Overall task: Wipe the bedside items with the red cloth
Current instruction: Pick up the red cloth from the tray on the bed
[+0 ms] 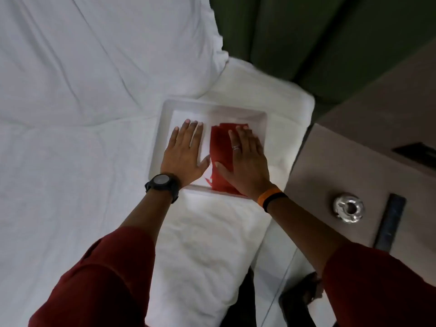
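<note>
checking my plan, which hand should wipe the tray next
Right. The right hand already lies flat on the red cloth inside the tray; the left hand presses bare tray, steadying it.

We count 2 hands: left hand [185, 152] and right hand [245, 161], both flat. 1 red cloth [220, 147], 1 white tray [165, 109], 1 pillow [207, 244]. On the wrists: 1 black watch [162, 182], 2 bands [271, 197], plus 1 ring [236, 147]. On the bedside table [330, 166]: 1 shiny metal ashtray [348, 208], 1 dark strip [390, 223].
</note>
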`<state>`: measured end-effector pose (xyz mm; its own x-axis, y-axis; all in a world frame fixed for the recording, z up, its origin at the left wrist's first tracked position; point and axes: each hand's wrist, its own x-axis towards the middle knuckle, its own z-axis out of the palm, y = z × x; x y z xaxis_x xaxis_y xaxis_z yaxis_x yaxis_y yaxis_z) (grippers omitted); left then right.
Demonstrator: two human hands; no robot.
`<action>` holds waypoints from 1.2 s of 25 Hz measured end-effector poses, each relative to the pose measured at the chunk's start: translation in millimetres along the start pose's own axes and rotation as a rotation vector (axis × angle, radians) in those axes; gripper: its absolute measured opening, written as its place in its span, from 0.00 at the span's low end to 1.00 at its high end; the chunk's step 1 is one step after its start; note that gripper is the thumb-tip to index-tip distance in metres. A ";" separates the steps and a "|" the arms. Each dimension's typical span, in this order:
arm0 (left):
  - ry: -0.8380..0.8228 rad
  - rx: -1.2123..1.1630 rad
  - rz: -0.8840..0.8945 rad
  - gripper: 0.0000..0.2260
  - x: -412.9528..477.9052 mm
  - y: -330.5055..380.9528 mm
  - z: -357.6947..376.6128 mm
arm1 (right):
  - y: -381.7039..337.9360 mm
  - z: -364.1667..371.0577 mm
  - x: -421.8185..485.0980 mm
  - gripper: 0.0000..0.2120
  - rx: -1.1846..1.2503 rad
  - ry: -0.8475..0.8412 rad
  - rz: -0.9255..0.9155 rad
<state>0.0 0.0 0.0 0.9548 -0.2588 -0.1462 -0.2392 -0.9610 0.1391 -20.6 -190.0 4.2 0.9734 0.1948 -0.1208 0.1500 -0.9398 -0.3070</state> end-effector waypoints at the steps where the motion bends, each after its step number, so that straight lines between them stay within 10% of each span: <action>1: -0.049 0.003 -0.019 0.36 1.5 -3.1 7.9 | -2.9 7.2 1.6 0.41 -0.020 -0.036 0.028; 9: -0.119 0.000 -0.015 0.35 19.2 -1.4 22.7 | -8.0 11.9 20.7 0.30 0.006 -0.112 0.044; 16: 0.158 -0.111 0.093 0.36 45.4 90.2 -26.1 | 30.6 -78.2 -20.1 0.23 0.460 0.486 0.180; 21: 0.150 -0.130 0.271 0.33 55.0 208.5 -11.1 | 145.3 -82.8 -112.9 0.25 0.531 0.500 0.436; 30: -0.373 -0.192 0.547 0.32 36.6 379.1 185.2 | 330.5 51.3 -277.0 0.24 0.514 0.446 0.991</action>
<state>-88.4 -391.9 -134.0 0.5728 -0.7513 -0.3278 -0.6015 -0.6569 0.4546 -249.5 -540.1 -112.2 0.6158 -0.7590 -0.2113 -0.6857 -0.3842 -0.6183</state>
